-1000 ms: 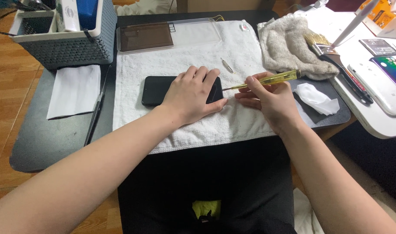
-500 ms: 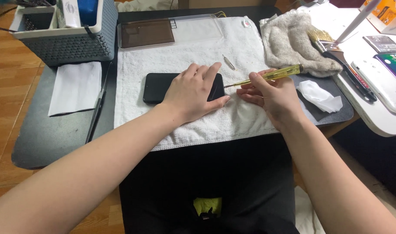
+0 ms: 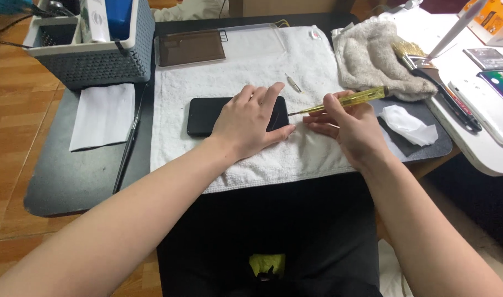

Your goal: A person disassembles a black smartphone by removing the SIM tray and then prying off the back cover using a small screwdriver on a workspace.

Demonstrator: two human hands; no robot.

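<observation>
Flat, left hand [image 3: 251, 122] pins phone [image 3: 207, 115]; right hand [image 3: 350, 129] angles screwdriver [image 3: 345, 102].

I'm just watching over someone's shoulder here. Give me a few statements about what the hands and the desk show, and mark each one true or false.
1. The left hand rests flat on a black phone. True.
2. The right hand holds a red hammer. False: it holds a yellow-handled screwdriver, tip at the phone's right end.
3. The phone lies on a white towel. True.
4. The grey basket stands on the right. False: it stands at the far left.
5. A paintbrush lies to the right. True.
</observation>
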